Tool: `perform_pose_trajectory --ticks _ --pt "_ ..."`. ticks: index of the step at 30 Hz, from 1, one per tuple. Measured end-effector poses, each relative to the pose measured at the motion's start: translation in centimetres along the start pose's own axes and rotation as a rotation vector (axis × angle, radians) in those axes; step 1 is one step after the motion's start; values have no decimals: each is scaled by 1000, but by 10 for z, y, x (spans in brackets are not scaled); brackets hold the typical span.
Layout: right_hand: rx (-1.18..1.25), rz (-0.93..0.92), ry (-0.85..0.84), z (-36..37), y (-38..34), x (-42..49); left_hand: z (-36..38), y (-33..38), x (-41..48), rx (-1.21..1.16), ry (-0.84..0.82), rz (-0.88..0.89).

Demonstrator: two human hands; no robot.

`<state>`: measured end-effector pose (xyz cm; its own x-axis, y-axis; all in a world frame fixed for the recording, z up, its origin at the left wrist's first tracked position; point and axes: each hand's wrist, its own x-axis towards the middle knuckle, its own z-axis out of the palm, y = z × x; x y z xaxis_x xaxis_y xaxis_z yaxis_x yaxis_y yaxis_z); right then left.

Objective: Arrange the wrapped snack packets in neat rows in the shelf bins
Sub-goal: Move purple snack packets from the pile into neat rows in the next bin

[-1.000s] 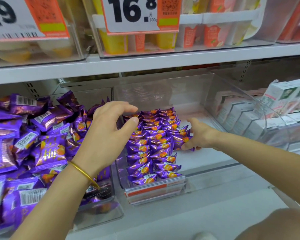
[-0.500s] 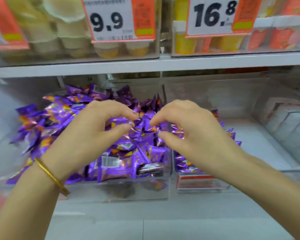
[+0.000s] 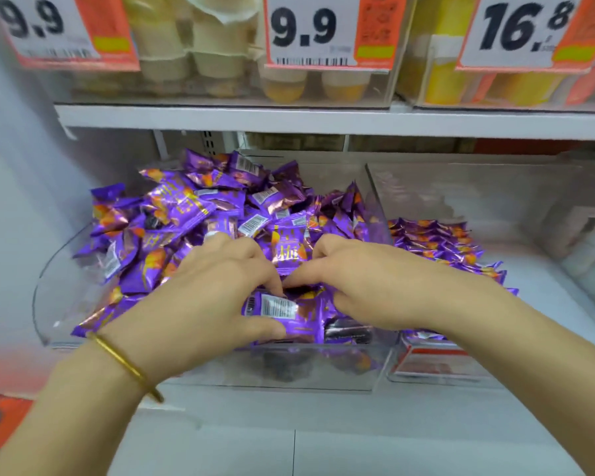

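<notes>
Messily heaped, the glossy purple, orange-printed snack packets (image 3: 182,207) are pinched by fingers of left hand (image 3: 213,290) and right hand (image 3: 371,286).

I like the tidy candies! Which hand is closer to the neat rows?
Right. The right hand sits just left of the neat rows, in the messy pile; the left hand is farther left, holding a barcoded packet.

Along the white upper shelf (image 3: 289,120) hang three white-and-orange price tags: the left tag (image 3: 49,29) and the middle tag (image 3: 310,29) read 9.9, and the right tag (image 3: 522,29) reads 16.8. Behind them stand pale cups (image 3: 217,60), orange-filled cups (image 3: 285,84) and yellow packs (image 3: 443,73). At the near left is an orange object (image 3: 7,417) — too blurred to tell.
</notes>
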<state>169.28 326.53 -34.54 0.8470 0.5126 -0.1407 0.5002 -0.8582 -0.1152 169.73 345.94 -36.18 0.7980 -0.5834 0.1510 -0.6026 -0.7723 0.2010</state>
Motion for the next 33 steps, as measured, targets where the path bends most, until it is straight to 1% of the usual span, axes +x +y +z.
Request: perform_pose_trajectory --ticks 3,7,10,13,16,18,20,21,23,24,27,29,31,33 --pt "77 20 18 1 -1 5 -3 3 0 -89 25 3" --pt "29 73 58 -1 0 7 -13 7 -4 -298 103 -71" --pt "57 53 187 0 1 6 -17 1 -7 -409 143 -102" --pt "128 91 344 -4 6 -1 -16 -4 -6 -488 205 -152" --pt "267 147 505 -11 17 -12 -15 -4 -2 -534 250 -150" --pt "401 176 559 -14 23 -19 -13 -4 2 -527 304 -130" --pt "594 170 582 -15 27 -25 -12 1 6 -512 345 -122" --pt "718 149 583 -15 28 -27 -12 3 8 -530 340 -129" --pt "924 113 570 -15 30 -31 -10 7 10 -631 314 -143" --pt "978 102 565 -15 32 -32 -9 7 11 -701 306 -149" --pt "1040 50 551 -14 32 -32 -10 12 13 -819 293 -166" --pt "1050 20 529 -13 31 -29 -10 15 17 -940 286 -161" --pt "1057 25 519 -12 29 -25 -9 18 19 -1099 250 -142" --pt "1078 31 530 -13 26 -23 -8 22 21 -1183 209 -120"
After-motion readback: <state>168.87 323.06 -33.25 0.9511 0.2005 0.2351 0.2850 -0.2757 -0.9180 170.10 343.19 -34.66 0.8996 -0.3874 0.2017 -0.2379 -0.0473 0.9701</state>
